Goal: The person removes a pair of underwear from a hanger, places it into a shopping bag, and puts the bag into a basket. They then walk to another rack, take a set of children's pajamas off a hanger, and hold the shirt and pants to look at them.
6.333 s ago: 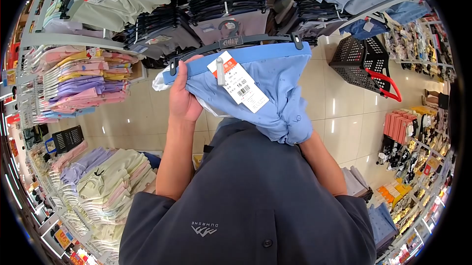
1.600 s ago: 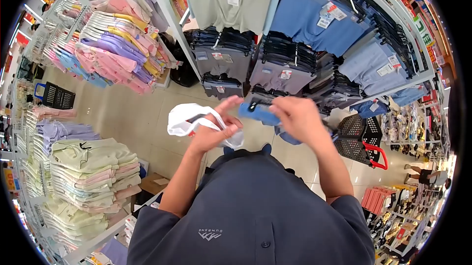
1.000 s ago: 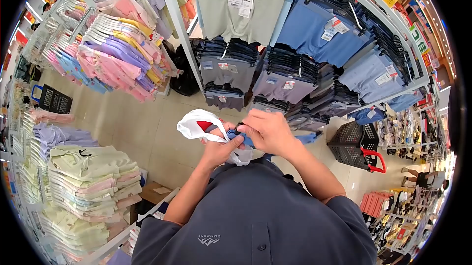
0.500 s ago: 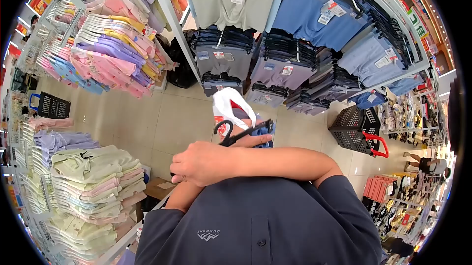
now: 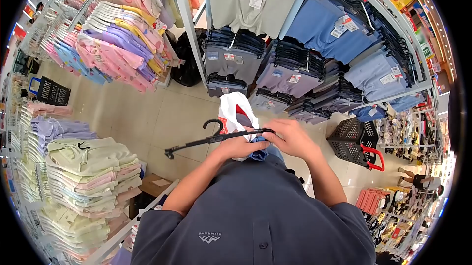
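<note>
A black clip hanger [image 5: 209, 139] stretches sideways in front of my chest, its hook pointing up and its left end free. My left hand [image 5: 238, 146] is closed under the hanger's right part, around a bunched blue garment [image 5: 258, 154] and a white plastic bag [image 5: 230, 105] with red on it. The bag hangs open beyond that hand. My right hand [image 5: 290, 138] pinches the hanger's right end, at the edge of the blue garment. Most of the garment is hidden by my hands.
Racks of folded-looking shorts [image 5: 290, 78] on hangers stand ahead. Pastel clothes [image 5: 118, 44] hang at the left, with pale green ones [image 5: 88, 161] below. A black basket [image 5: 354, 139] with a red handle stands right. Another person [image 5: 420, 180] is at the far right.
My right hand has moved from the hanger's left end, where it crossed over my left arm, to its right end. The whole hanger now shows. Earlier, blue shorts were spread out on a hanger.
</note>
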A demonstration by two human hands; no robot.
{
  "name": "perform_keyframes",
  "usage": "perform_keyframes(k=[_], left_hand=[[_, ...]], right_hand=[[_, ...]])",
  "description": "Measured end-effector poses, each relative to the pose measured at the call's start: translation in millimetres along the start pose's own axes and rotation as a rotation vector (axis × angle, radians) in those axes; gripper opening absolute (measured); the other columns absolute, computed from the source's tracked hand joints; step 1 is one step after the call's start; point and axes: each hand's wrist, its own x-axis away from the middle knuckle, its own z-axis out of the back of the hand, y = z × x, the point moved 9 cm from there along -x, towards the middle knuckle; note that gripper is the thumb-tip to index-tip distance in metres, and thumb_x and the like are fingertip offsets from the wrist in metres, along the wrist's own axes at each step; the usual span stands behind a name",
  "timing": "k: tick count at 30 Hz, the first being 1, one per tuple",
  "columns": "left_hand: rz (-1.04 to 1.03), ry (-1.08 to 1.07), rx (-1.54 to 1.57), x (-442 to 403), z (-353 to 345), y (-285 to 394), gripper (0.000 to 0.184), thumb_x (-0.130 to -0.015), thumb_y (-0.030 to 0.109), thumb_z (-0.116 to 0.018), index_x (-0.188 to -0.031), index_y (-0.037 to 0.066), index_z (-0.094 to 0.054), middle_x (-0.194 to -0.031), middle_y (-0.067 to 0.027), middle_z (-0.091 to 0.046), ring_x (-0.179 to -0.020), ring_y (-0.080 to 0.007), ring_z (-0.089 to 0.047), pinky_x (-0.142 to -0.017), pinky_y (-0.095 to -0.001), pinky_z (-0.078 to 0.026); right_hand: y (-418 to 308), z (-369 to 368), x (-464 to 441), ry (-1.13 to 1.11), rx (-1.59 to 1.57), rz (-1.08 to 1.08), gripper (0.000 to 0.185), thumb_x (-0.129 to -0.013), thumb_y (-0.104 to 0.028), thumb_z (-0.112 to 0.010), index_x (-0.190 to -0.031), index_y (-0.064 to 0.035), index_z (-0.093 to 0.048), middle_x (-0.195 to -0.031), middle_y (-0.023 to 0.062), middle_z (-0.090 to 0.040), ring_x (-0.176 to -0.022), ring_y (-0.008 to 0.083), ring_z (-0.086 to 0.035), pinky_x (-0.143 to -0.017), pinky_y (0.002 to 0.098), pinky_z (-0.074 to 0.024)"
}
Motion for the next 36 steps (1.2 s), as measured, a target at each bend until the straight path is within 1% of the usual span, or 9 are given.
perform_keyframes(k=[4,8,11,15,19,25,28,30,36], left_hand=[[-0.062,0.023,0.047,2,3,11,0.036,-0.082,0.040,-0.070,-0.095,0.006,-0.067,-0.072,-0.0062,-0.061,-0.066,-0.0175,-0.054,-0.064,-0.0345,-0.045],[-0.191,0.015,0.076,2,8,22,0.027,-0.086,0.031,-0.068,-0.086,0.005,-0.066,-0.072,-0.0047,-0.061,-0.066,-0.0153,-0.055,-0.063,-0.0320,-0.044],[-0.239,0.149,0.085,5,24,18,0.025,-0.087,0.028,-0.068,-0.079,0.004,-0.065,-0.069,-0.0024,-0.059,-0.066,-0.0121,-0.053,-0.063,-0.0295,-0.044],[-0.162,0.290,0.256,16,56,6,0.022,-0.085,0.024,-0.071,-0.079,0.004,-0.066,-0.070,0.0021,-0.059,-0.066,-0.0069,-0.052,-0.061,-0.0255,-0.042],[-0.141,0.454,0.422,28,91,17,0.025,-0.087,0.025,-0.072,-0.081,0.001,-0.067,-0.068,0.0028,-0.059,-0.065,-0.0044,-0.050,-0.059,-0.0227,-0.041],[-0.196,0.707,0.565,28,138,20,0.025,-0.088,0.024,-0.069,-0.075,0.004,-0.061,-0.065,0.0026,-0.053,-0.058,-0.0051,-0.045,-0.053,-0.0223,-0.035],[-0.217,0.793,0.620,25,156,24,0.030,-0.089,0.025,-0.068,-0.070,0.005,-0.058,-0.062,0.0028,-0.051,-0.057,-0.0045,-0.043,-0.051,-0.0218,-0.033],[-0.271,0.783,0.666,23,162,28,0.020,-0.091,0.020,-0.065,-0.082,0.003,-0.060,-0.069,0.0016,-0.052,-0.058,-0.0056,-0.043,-0.053,-0.0212,-0.034],[-0.234,0.902,0.744,13,178,23,0.021,-0.091,0.022,-0.064,-0.083,0.004,-0.060,-0.068,0.0022,-0.051,-0.058,-0.0053,-0.041,-0.051,-0.0212,-0.033]], right_hand=[[10,0,1,0.060,-0.308,-0.007,0.013,-0.082,-0.013,-0.068,-0.089,-0.0019,-0.066,-0.076,0.0117,-0.062,-0.069,0.0297,-0.059,-0.061,0.0363,-0.0462],[22,1,-9,0.079,-0.357,-0.041,0.012,-0.081,-0.012,-0.070,-0.085,-0.0004,-0.068,-0.074,0.0119,-0.064,-0.065,0.0261,-0.060,-0.060,0.0334,-0.0467],[54,22,-22,0.365,-0.485,-0.107,0.016,-0.081,-0.012,-0.073,-0.086,0.0030,-0.068,-0.075,0.0091,-0.066,-0.067,0.0135,-0.060,-0.061,0.0282,-0.0474],[107,72,-41,0.614,-0.655,-0.221,0.018,-0.088,-0.013,-0.068,-0.096,0.0030,-0.066,-0.077,0.0001,-0.062,-0.063,0.0076,-0.057,-0.058,0.0220,-0.0466],[134,145,-76,0.737,-0.512,-0.169,0.021,-0.090,-0.016,-0.067,-0.096,0.0033,-0.066,-0.072,-0.0001,-0.060,-0.057,0.0060,-0.054,-0.052,0.0204,-0.0426],[126,213,-142,0.842,-0.319,-0.035,0.026,-0.091,-0.021,-0.067,-0.099,0.0043,-0.066,-0.075,0.0032,-0.064,-0.057,0.0074,-0.057,-0.052,0.0213,-0.0441],[125,228,-175,0.832,-0.245,0.021,0.028,-0.090,-0.022,-0.068,-0.100,0.0036,-0.066,-0.076,0.0049,-0.065,-0.056,0.0086,-0.057,-0.053,0.0223,-0.0455],[133,231,-192,0.823,-0.232,0.043,0.029,-0.089,-0.023,-0.069,-0.100,0.0031,-0.066,-0.075,0.0056,-0.065,-0.056,0.0096,-0.058,-0.053,0.0234,-0.0463],[148,231,-214,0.798,-0.348,0.066,0.028,-0.089,-0.020,-0.068,-0.107,0.0010,-0.065,-0.077,0.0050,-0.065,-0.061,0.0081,-0.060,-0.053,0.0226,-0.0463]])
